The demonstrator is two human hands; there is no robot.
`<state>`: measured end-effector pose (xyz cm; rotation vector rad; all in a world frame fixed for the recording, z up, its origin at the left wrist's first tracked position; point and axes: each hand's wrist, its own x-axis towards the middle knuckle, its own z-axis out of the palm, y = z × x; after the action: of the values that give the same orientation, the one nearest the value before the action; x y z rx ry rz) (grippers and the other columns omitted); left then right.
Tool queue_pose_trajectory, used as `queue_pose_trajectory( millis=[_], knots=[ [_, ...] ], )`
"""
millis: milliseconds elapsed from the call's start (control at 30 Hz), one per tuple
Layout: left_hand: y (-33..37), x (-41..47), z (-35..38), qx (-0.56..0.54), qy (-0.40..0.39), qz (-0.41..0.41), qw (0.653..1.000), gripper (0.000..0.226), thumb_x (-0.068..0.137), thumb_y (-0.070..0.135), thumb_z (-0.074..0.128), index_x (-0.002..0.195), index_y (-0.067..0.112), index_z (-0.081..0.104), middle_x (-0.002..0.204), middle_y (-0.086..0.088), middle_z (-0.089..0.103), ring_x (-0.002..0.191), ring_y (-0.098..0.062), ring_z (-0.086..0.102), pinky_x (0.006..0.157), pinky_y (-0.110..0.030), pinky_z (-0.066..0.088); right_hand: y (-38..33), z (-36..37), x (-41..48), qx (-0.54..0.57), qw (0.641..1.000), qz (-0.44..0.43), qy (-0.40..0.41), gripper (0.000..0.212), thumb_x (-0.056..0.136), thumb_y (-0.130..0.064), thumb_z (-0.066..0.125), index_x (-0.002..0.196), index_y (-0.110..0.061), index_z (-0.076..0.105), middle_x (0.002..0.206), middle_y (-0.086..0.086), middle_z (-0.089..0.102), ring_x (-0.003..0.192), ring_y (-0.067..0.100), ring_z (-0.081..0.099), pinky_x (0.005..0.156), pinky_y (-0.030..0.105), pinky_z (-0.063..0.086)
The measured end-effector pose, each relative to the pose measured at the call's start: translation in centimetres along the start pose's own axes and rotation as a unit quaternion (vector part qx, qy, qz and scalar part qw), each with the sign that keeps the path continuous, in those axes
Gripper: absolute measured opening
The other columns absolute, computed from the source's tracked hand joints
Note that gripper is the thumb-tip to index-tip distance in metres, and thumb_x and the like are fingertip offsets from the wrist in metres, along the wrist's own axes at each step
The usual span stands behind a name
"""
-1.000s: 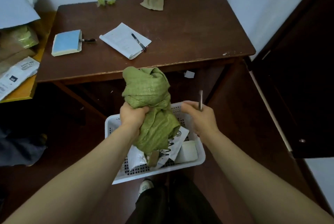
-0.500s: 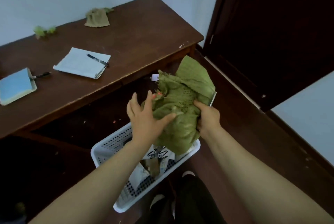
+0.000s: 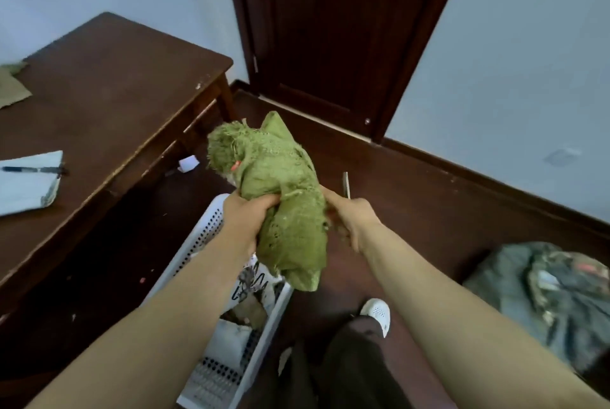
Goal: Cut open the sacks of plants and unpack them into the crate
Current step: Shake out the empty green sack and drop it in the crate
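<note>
While a notepad (image 3: 28, 182) lies on the brown table (image 3: 109, 85) at the left, the left hand (image 3: 246, 215) squeezes the green sack (image 3: 284, 200) above the white crate (image 3: 198, 243), and the right hand (image 3: 351, 220) grips the sack's other side plus a thin blade (image 3: 346, 185).

Both hands hold a crumpled green woven sack (image 3: 287, 207) above a white perforated plastic crate (image 3: 211, 237) on the dark floor. Left hand (image 3: 246, 215) fists the sack's middle; frayed top end points up. Right hand (image 3: 351, 219) grips its right side and also holds a thin metal blade (image 3: 345, 184), pointing up. Crate holds white printed packets (image 3: 254, 280). Dark brown wooden desk (image 3: 109, 85) at left, dark wooden door (image 3: 333, 29) behind.
</note>
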<state>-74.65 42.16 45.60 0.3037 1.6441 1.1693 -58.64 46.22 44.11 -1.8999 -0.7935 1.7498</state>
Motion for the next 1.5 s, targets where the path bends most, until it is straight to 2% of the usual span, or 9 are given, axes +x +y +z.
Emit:
queue_pose_trajectory(
  millis=[200,400,600,700,833,933,1033,1233,1500],
  knots=[
    [-1.4,-1.3,6.9,0.153,-0.074,0.04,0.985,0.047,0.058,0.011,0.084,0.102,0.014,0.069,0.091,-0.007,0.072,0.084,-0.026,0.07,0.079,-0.042,0.057,2.0,-8.0,-2.2,-0.037,0.955,-0.286,-0.065,0.082,0.063,-0.015,0.087,0.135,-0.026,0.05,0.128,-0.012,0.056,0.118,-0.002,0.052,0.097,0.012,0.043],
    [-4.0,-8.1,19.2,0.166,-0.256,-0.039,0.952,0.024,0.073,0.005,0.077,0.095,0.007,0.07,0.085,-0.014,0.074,0.076,-0.027,0.072,0.065,-0.036,0.058,4.5,-19.4,-2.3,-0.094,0.969,-0.23,0.002,0.121,0.046,-0.034,0.094,0.148,-0.036,0.027,0.142,-0.01,0.046,0.127,0.007,0.047,0.106,0.032,0.041],
    [-9.8,-16.6,31.9,0.221,-0.391,-0.102,0.888,0.021,0.08,0.01,0.07,0.1,0.005,0.069,0.093,-0.014,0.074,0.08,-0.026,0.072,0.065,-0.031,0.057,10.3,-34.1,-4.7,0.023,0.968,-0.203,0.146,0.056,0.057,-0.014,0.089,0.108,-0.019,0.066,0.097,-0.005,0.072,0.091,0.012,0.068,0.087,0.035,0.054],
    [-13.2,-21.2,38.1,0.323,-0.462,0.01,0.826,0.018,0.081,0.014,0.071,0.098,0.016,0.069,0.101,-0.007,0.072,0.092,-0.021,0.068,0.073,-0.028,0.055,13.5,-42.0,-6.6,0.107,0.954,-0.174,0.22,0.041,0.064,-0.007,0.085,0.101,-0.014,0.067,0.092,0.0,0.072,0.086,0.015,0.068,0.081,0.034,0.056],
    [-18.3,-25.6,44.6,0.528,-0.448,0.238,0.681,0.11,0.06,0.052,0.083,0.149,0.029,0.022,0.155,-0.006,0.02,0.143,-0.021,0.017,0.117,-0.037,0.02,17.5,-51.1,-9.7,0.249,0.916,-0.141,0.28,0.026,0.072,-0.003,0.079,0.093,-0.011,0.067,0.085,0.004,0.072,0.072,0.013,0.069,0.06,0.026,0.057],
    [-21.1,-28.6,49.2,0.529,-0.438,0.115,0.718,0.152,0.041,0.059,0.085,0.148,0.029,-0.019,0.158,-0.008,-0.015,0.147,-0.023,-0.002,0.119,-0.042,0.012,20.1,-56.6,-11.9,0.313,0.904,-0.123,0.264,0.021,0.072,-0.002,0.077,0.09,-0.008,0.068,0.082,0.006,0.073,0.069,0.014,0.071,0.058,0.024,0.056],
    [-24.1,-30.7,53.8,0.468,-0.519,0.022,0.715,0.17,0.03,0.057,0.091,0.141,0.024,-0.033,0.159,-0.006,0.009,0.144,-0.022,0.02,0.115,-0.044,0.025,22.6,-61.4,-13.1,0.379,0.896,-0.065,0.222,0.052,0.06,-0.016,0.086,0.104,0.003,0.068,0.098,0.02,0.071,0.081,0.031,0.067,0.082,0.046,0.055],
    [-29.0,-35.6,62.3,0.384,-0.6,0.05,0.7,0.111,0.035,0.033,0.095,0.134,0.026,0.047,0.121,0.004,0.063,0.108,-0.013,0.063,0.097,-0.04,0.05,26.7,-69.8,-14.2,0.441,0.87,-0.018,0.221,0.038,0.07,-0.024,0.074,0.048,-0.017,0.044,0.034,-0.003,0.031,0.026,0.008,0.02,0.041,0.017,0.01],
    [-34.6,-37.6,76.9,0.351,-0.529,0.11,0.765,0.077,0.055,0.017,0.091,0.124,0.017,0.057,0.116,0.0,0.064,0.103,-0.017,0.064,0.092,-0.037,0.052,26.7,-81.5,-11.4,0.488,0.808,-0.03,0.328,0.025,0.075,-0.041,0.076,0.078,-0.022,0.061,0.043,-0.008,0.037,0.032,0.006,0.021,0.036,0.016,0.013]
  ],
)
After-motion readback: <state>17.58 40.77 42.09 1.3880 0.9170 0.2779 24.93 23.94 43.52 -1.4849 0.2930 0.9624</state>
